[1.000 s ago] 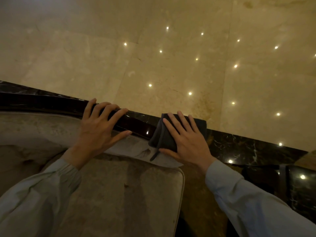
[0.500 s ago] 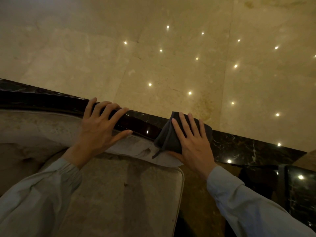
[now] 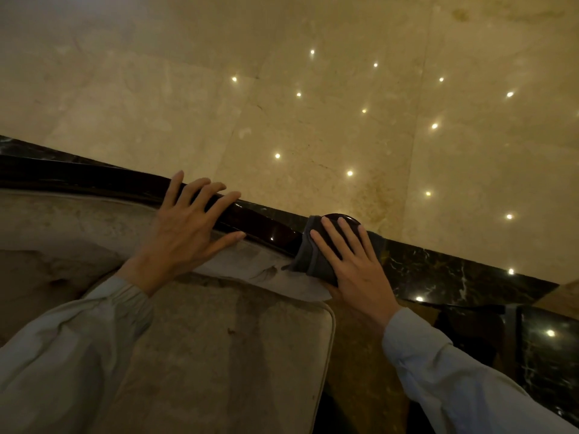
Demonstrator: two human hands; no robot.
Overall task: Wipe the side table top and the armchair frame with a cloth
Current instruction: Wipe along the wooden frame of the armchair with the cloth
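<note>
You are pressing your flat, open right grip mid-fold on the limp, dark grey cloth draped over the glossy, likely slippery dark wooden armchair frame, your open left grip bracing it.

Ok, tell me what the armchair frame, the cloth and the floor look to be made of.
Armchair frame: likely lacquered dark wood; glossy, with sharp light reflections.
Cloth: soft dark grey fabric, perhaps microfibre; matte, and it folds over the frame.
Floor: polished beige stone, probably marble; faint veining, tile joints, mirrored ceiling lights.
</note>
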